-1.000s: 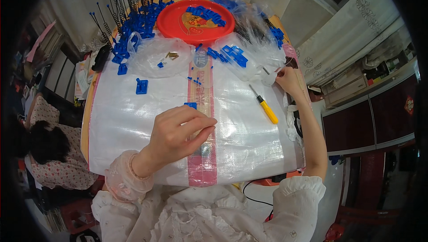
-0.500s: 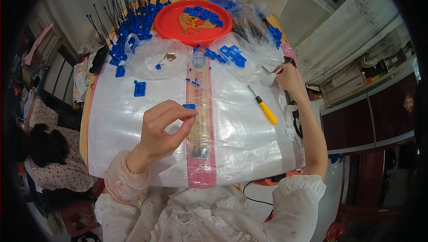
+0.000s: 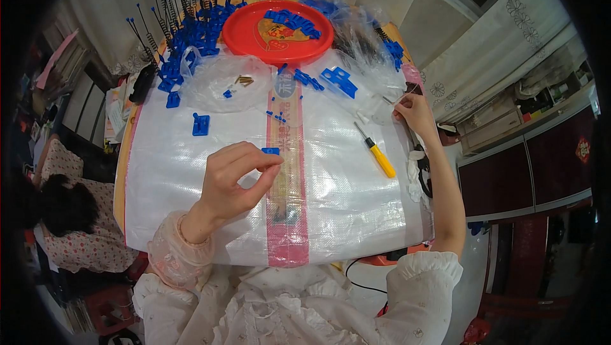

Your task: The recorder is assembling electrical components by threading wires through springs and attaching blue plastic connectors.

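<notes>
My left hand (image 3: 238, 176) pinches a small blue plastic piece (image 3: 270, 151) between thumb and fingertips, above the middle of the covered table. Most of that piece is hidden behind the fingers. At the right edge, my right hand (image 3: 414, 115) has its fingertips closed on the rim of a clear plastic bag (image 3: 375, 98). Flat blue plastic plates (image 3: 339, 82) lie by this bag. A screwdriver with a yellow handle (image 3: 380, 158) rests just below it. Another blue plastic part (image 3: 200, 124) lies alone to the left of centre.
A red tray (image 3: 237, 43) of blue pieces stands at the back. Left of it crowd several blue parts with upright black springs (image 3: 172, 17). Brass-coloured pins (image 3: 244, 80) lie on another clear bag (image 3: 213, 94). A person (image 3: 76, 211) is at the far left.
My right hand has shifted slightly downward, and the bag by it has changed shape. Fewer blue plates show there. My left hand keeps its hold on the blue piece.
</notes>
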The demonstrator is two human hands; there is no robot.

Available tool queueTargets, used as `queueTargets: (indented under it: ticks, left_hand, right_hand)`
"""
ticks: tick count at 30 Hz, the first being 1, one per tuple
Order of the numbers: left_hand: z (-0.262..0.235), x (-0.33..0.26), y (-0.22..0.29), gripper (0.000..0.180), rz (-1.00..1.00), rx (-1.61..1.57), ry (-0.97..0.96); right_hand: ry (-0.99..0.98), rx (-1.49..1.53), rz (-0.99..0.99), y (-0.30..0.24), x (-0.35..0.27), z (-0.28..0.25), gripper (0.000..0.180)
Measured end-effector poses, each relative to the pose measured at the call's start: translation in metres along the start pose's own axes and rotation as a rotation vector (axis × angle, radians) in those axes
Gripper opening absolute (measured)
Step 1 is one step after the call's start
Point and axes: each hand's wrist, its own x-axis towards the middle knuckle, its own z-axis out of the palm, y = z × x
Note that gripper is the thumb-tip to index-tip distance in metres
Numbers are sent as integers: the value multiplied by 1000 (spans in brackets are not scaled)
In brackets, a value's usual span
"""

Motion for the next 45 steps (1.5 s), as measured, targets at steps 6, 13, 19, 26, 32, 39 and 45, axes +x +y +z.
queueTargets:
  ticks: [6, 13, 19, 26, 32, 39, 45]
  left_hand:
    - [-1, 0, -1, 14, -12, 1, 6]
    - [3, 0, 7, 14, -62, 43, -35]
    - [0, 21, 48, 11, -15, 233, -325]
    - [100, 105, -32, 14, 110, 423, -437]
    - [157, 132, -75, 12, 219, 547, -426]
    - [161, 133, -86, 5, 307, 698, -393]
    - [147, 127, -92, 10, 305, 749, -380]
  right_hand:
    - [-37, -224, -33, -16, -7, -2, 10]
    - [-78, -146, -31, -23, -10, -5, 8]
    - [-113, -4, -45, -14, -5, -4, 12]
    - [-116, 53, -6, -37, -14, -5, 17]
    - [-112, 45, -63, -48, -15, -1, 15]
    - [-28, 154, -64, 7, -9, -8, 8]
    - [75, 191, -91, 23, -7, -27, 9]
